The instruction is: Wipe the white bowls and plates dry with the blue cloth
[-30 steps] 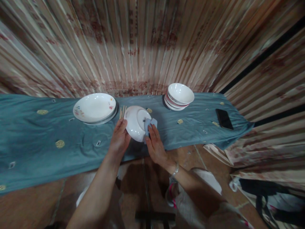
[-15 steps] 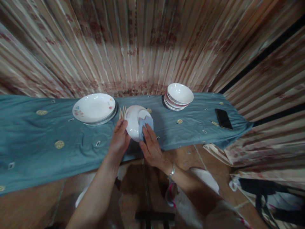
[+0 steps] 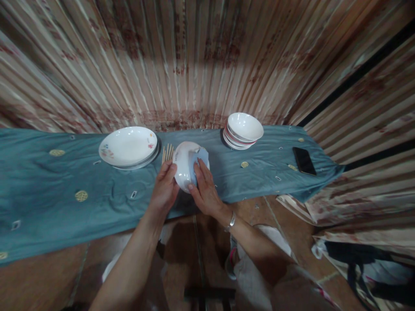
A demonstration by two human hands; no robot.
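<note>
A white bowl point(image 3: 182, 166) is held up over the front part of the table, its outer side and base turned toward me. My left hand point(image 3: 164, 183) grips its left edge, thumb on the outside. Against the bowl's right side my right hand point(image 3: 205, 188) presses a light blue cloth point(image 3: 201, 154), fingers over it and thumb near the lower rim. Just behind the left hand lie several wooden chopsticks point(image 3: 167, 152), partly hidden by the hand and bowl.
Stacked plates point(image 3: 128, 147) stand to the left and stacked bowls point(image 3: 244, 127) to the right. A black phone point(image 3: 304, 161) lies near the right end of the blue tablecloth point(image 3: 113, 211). Pleated curtains point(image 3: 194, 65) hang behind and to the right.
My right hand and the cloth have shifted slightly up the bowl's side, covering more of its base. The bowl has moved a little to the right.
</note>
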